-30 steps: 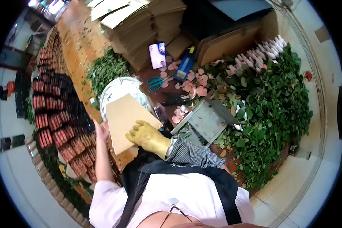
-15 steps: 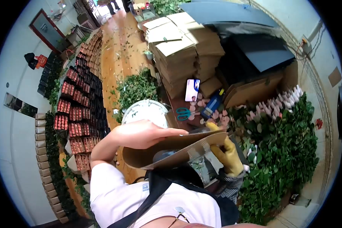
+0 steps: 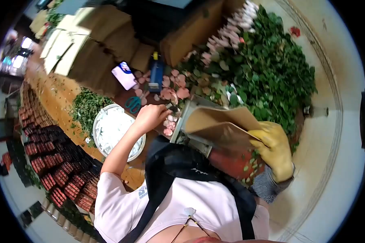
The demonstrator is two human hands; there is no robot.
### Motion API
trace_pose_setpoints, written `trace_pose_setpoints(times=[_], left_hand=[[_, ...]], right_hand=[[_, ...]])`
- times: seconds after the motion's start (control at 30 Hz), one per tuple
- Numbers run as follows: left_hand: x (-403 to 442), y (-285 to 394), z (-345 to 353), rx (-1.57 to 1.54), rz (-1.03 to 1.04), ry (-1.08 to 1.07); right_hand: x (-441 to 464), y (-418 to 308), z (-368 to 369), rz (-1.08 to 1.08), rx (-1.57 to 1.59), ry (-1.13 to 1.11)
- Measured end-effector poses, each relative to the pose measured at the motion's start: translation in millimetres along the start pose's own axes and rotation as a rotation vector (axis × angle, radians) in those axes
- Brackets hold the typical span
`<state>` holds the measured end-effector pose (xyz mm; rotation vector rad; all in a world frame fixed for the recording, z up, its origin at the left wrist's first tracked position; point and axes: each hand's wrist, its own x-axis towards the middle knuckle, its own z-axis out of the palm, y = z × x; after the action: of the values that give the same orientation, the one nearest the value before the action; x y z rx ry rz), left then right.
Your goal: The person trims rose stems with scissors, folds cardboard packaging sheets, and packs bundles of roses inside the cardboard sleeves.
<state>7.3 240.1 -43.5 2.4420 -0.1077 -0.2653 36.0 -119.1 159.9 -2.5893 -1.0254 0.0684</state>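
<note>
My left hand, bare, has its fingers closed at a small dark piece beside the metal frame; what exactly that piece is I cannot make out. On my right hand is a yellow glove, its thumb and fingers pinching the right end of a bent brown cardboard sheet. The sheet curves double, its folded end lying at the metal frame. Pink petals lie just under my left hand. Teal scissors rest on the table to its left.
Beyond my hands lie a phone and a blue bottle-like object. Leafy pink roses are heaped at the right. A white bucket stands at left, near stacked cardboard and rows of boxed flowers.
My view has turned to the right. The cardboard sheet has gone from in front of my chest to the metal frame at the right. My left hand has let go of the sheet's edge.
</note>
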Motion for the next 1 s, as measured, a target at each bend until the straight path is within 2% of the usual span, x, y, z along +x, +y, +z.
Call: trace_pose_setpoints(times=[0.1,0.17,0.2,0.23,0.3,0.33,0.37,0.4,0.47,0.57,0.63,0.7,0.77,0.8,0.9,0.93,1.0], left_hand=[[19.4,-31.4,65.2,0.141,0.002,0.053],[36.4,-33.1,99.9,0.152,0.136,0.162],[47.6,-37.7,117.8,0.112,0.234,0.068],[58.3,-43.4,136.7,0.071,0.329,-0.023],[80.7,-58.9,179.6,0.097,0.716,-0.080],[84.8,-38.0,163.8,0.109,0.811,-0.163],[85.1,-49.6,204.2,0.092,0.774,-0.185],[85.7,-78.4,255.4,0.253,0.868,0.037],[86.2,-82.6,263.0,0.417,0.938,0.256],[88.6,-57.8,238.4,0.327,0.918,0.038],[91.2,-51.7,232.1,0.305,0.905,-0.045],[93.5,-46.7,227.9,0.288,0.885,-0.100],[94.4,-43.5,221.5,0.280,0.840,-0.198],[96.8,-39.5,216.2,0.283,0.800,-0.288],[102.8,-14.1,193.6,0.346,0.538,-0.732],[104.9,-6.8,186.1,0.361,0.468,-0.836],[109.8,4.9,173.5,0.366,0.434,-0.901]], right_hand=[[-0.8,32.8,68.1,0.022,0.025,0.001],[6.7,43.3,110.9,0.003,0.055,0.063],[17.1,42.2,126.4,-0.034,0.090,0.091],[19.5,46.4,148.5,0.022,0.104,0.059],[34.5,41.8,174.1,0.023,0.060,-0.029],[38.5,38.7,181.9,0.030,0.099,-0.067],[40.5,36.9,186.6,0.036,0.136,-0.103],[43.3,33.9,182.0,0.054,0.128,-0.178],[50.6,25.0,146.4,0.040,0.117,-0.163],[51.9,25.2,132.5,0.014,0.138,-0.146],[51.5,24.9,142.8,0.018,0.119,-0.117],[49.0,33.5,162.8,0.077,0.106,-0.179],[49.1,39.4,172.1,0.070,0.230,-0.193],[50.8,47.5,168.4,0.069,0.265,-0.270],[63.4,61.9,143.3,0.075,0.270,-0.194],[67.8,64.5,136.4,0.064,0.331,-0.270],[67.2,76.0,136.8,0.002,0.291,-0.196]])
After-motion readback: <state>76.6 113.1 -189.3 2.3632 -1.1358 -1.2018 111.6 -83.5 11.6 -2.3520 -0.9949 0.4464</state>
